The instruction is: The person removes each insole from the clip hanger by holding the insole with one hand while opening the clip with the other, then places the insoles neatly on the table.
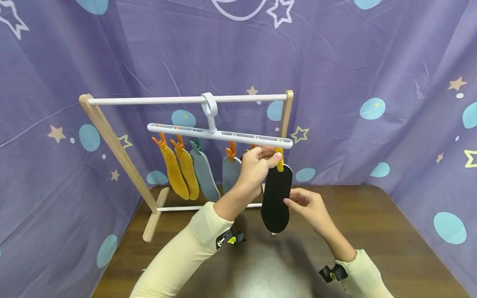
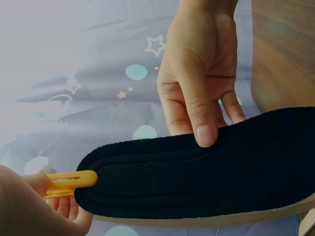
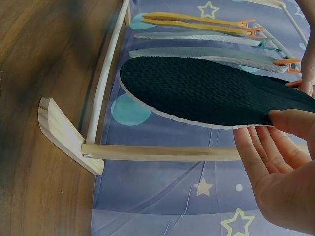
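A black insole [image 1: 276, 200] hangs toe to heel below the right end of a white hanger bar [image 1: 242, 136]. At its top edge sits a yellow clip [image 1: 280, 162], which my left hand [image 1: 255, 167] pinches between thumb and fingers. My right hand [image 1: 310, 207] holds the insole's right edge, thumb on the near face and fingers behind. The left wrist view shows the tip of the yellow clip [image 2: 74, 181] overlapping the insole's end. A pale rim runs along the insole [image 3: 192, 86] in the right wrist view. My left hand partly covers another orange clip.
Orange clips hold two yellow insoles [image 1: 172, 171] at left; a green clip holds a grey-blue insole [image 1: 205, 176], an orange one another [image 1: 231, 171]. The hanger's hook [image 1: 210, 105] loops over a wooden rack's white rod [image 1: 149, 100]. The rack stands on a brown table [image 1: 357, 215] before a purple curtain.
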A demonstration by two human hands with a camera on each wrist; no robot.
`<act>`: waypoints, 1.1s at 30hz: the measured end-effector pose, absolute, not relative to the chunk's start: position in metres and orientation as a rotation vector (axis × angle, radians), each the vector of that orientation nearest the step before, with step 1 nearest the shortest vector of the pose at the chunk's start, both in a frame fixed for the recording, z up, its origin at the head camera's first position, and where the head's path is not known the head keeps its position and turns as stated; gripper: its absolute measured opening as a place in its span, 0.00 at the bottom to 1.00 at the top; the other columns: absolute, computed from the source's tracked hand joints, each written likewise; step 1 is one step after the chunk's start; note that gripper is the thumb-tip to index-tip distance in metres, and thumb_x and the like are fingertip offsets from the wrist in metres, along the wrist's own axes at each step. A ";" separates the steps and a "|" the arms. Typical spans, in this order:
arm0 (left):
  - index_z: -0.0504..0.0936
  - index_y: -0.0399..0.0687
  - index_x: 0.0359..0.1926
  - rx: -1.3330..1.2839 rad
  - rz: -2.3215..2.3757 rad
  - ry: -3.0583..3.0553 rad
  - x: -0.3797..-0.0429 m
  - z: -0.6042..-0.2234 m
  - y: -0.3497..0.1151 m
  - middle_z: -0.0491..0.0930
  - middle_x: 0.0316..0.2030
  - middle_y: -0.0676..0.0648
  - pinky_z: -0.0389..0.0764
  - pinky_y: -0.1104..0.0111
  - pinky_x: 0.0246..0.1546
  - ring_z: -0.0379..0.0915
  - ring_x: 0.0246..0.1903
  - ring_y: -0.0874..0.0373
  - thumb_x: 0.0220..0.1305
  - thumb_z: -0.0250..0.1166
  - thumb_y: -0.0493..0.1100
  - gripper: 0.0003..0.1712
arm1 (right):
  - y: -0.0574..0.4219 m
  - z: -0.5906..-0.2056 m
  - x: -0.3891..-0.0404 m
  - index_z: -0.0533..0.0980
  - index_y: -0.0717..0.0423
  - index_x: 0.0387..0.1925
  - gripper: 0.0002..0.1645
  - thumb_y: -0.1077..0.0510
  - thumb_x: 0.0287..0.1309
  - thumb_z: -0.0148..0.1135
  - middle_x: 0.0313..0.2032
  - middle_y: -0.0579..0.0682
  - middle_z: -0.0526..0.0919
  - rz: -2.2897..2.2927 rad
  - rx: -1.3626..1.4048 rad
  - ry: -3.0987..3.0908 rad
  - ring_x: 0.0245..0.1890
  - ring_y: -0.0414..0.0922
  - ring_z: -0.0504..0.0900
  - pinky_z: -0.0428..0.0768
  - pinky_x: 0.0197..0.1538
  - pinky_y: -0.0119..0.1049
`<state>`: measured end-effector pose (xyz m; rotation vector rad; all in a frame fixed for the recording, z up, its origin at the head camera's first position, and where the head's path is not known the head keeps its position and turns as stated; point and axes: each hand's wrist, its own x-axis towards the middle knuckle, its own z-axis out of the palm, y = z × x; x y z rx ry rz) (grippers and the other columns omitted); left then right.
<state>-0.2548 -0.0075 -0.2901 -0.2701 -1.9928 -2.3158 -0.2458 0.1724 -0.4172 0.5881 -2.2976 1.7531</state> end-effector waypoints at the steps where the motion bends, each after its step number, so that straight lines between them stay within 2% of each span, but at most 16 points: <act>1: 0.81 0.29 0.52 -0.274 -2.309 -1.988 -0.254 -0.291 -0.007 0.85 0.48 0.34 0.82 0.69 0.53 0.80 0.41 0.60 0.67 0.66 0.32 0.15 | 0.173 -0.419 -0.245 0.83 0.68 0.45 0.11 0.67 0.61 0.69 0.39 0.65 0.89 1.757 0.589 -2.294 0.37 0.33 0.87 0.85 0.44 0.26; 6: 0.81 0.27 0.51 -0.287 -2.295 -1.963 -0.254 -0.295 -0.004 0.85 0.48 0.32 0.83 0.71 0.49 0.80 0.40 0.61 0.66 0.66 0.30 0.14 | 0.173 -0.423 -0.244 0.83 0.69 0.45 0.11 0.68 0.61 0.69 0.39 0.67 0.88 1.776 0.613 -2.265 0.37 0.33 0.87 0.86 0.43 0.26; 18: 0.80 0.25 0.52 -0.306 -2.306 -1.933 -0.256 -0.296 -0.002 0.84 0.48 0.31 0.83 0.71 0.49 0.80 0.40 0.62 0.66 0.66 0.29 0.15 | 0.174 -0.425 -0.247 0.83 0.70 0.45 0.11 0.69 0.61 0.68 0.38 0.68 0.88 1.773 0.636 -2.234 0.36 0.32 0.87 0.86 0.41 0.27; 33: 0.81 0.26 0.49 -0.302 -2.307 -1.889 -0.260 -0.295 -0.002 0.85 0.45 0.35 0.82 0.74 0.44 0.79 0.38 0.63 0.65 0.66 0.29 0.12 | 0.174 -0.422 -0.252 0.82 0.71 0.45 0.11 0.70 0.61 0.68 0.39 0.69 0.88 1.788 0.649 -2.212 0.37 0.32 0.87 0.86 0.42 0.26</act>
